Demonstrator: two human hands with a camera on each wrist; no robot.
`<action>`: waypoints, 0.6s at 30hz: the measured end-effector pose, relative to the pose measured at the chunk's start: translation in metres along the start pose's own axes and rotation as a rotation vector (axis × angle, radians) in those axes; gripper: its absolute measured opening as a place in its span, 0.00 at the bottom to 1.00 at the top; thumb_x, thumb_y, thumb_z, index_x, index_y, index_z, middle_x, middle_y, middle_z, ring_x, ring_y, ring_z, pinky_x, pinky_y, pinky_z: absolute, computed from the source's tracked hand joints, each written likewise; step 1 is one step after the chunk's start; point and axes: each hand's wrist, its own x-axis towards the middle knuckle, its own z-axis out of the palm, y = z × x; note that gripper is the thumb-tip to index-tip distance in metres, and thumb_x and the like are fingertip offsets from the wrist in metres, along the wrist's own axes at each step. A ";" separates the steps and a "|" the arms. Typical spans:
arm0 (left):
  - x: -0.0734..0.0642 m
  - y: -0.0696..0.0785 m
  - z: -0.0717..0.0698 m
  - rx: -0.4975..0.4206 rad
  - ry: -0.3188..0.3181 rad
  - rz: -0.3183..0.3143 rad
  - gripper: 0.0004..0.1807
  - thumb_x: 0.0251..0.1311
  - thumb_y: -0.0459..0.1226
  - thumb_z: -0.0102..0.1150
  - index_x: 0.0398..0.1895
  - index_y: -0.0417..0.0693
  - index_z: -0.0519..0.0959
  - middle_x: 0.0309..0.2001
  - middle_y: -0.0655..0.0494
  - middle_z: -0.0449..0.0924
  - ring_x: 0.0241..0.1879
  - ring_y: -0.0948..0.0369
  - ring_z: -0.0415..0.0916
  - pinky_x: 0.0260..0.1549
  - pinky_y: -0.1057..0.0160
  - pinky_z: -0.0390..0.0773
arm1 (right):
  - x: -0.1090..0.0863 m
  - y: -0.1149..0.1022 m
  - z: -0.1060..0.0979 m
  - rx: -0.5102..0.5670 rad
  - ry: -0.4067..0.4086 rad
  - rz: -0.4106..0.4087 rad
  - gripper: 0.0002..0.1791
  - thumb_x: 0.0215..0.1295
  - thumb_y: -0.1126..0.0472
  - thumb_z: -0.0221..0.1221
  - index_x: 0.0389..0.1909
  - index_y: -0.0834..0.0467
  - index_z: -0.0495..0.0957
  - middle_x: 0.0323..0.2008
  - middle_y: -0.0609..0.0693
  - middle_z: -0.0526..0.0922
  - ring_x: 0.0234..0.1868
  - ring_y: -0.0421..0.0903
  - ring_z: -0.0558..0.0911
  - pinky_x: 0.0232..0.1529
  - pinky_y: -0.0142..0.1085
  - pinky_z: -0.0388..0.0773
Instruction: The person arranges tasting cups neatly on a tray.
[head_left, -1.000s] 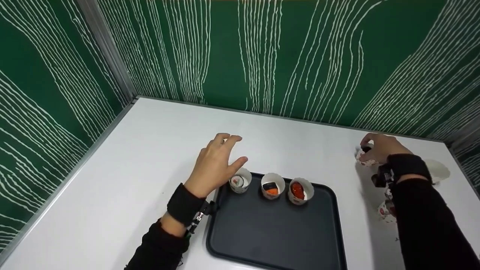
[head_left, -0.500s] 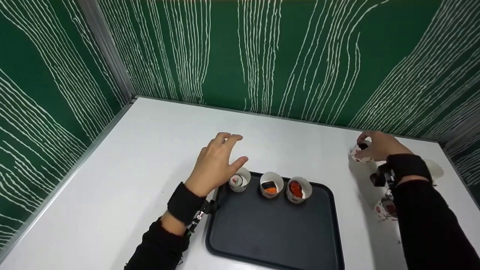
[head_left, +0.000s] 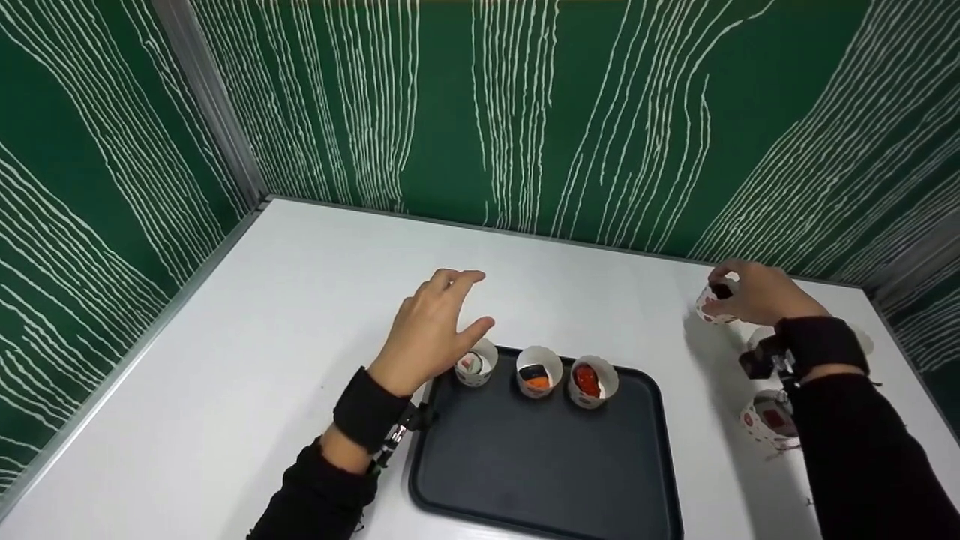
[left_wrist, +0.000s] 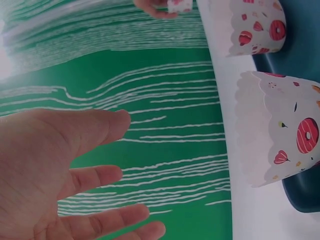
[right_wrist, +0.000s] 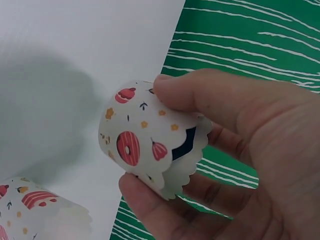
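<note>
My right hand [head_left: 765, 292] pinches a patterned paper baking cup [head_left: 714, 304] between thumb and fingers at the far right of the table. A dark piece [right_wrist: 185, 144] shows inside this cup. Its shadow lies apart from it on the table in the right wrist view. My left hand [head_left: 431, 330] hovers with fingers spread, holding nothing, near the far left corner of the dark tray [head_left: 540, 465]. Along the tray's far edge stand three similar cups: one with a sushi roll piece [head_left: 470, 363], one with a black-and-orange piece [head_left: 534, 376], one with a red piece [head_left: 587, 381].
Another patterned cup [head_left: 757, 431] with a dark red piece stands right of the tray, partly behind my right sleeve. A pale cup [head_left: 862, 341] shows beyond my right wrist. A green wall [head_left: 450, 112] with white lines borders the white table [head_left: 300, 300].
My right hand has shifted slightly left with the held cup, whose shadow has spread away from it. The left hand stays where it was, fingers apart.
</note>
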 end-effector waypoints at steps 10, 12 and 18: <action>-0.001 0.004 -0.001 -0.013 -0.012 -0.004 0.32 0.68 0.44 0.73 0.72 0.45 0.77 0.62 0.40 0.81 0.60 0.41 0.82 0.52 0.35 0.83 | -0.017 -0.011 -0.003 0.006 0.011 -0.033 0.32 0.73 0.48 0.67 0.66 0.65 0.71 0.34 0.56 0.83 0.35 0.51 0.78 0.39 0.44 0.73; -0.001 0.005 -0.001 -0.012 -0.019 -0.004 0.32 0.68 0.44 0.73 0.72 0.45 0.76 0.62 0.40 0.81 0.60 0.41 0.82 0.52 0.35 0.83 | -0.023 -0.013 -0.002 0.021 0.021 -0.041 0.33 0.74 0.47 0.67 0.67 0.65 0.71 0.37 0.56 0.84 0.36 0.49 0.77 0.39 0.42 0.73; -0.001 0.007 0.000 -0.021 -0.027 -0.005 0.32 0.68 0.44 0.73 0.73 0.46 0.76 0.62 0.40 0.81 0.59 0.41 0.82 0.52 0.36 0.82 | -0.040 -0.017 0.005 0.069 0.073 -0.071 0.34 0.74 0.47 0.67 0.69 0.64 0.71 0.44 0.61 0.81 0.38 0.50 0.78 0.38 0.40 0.73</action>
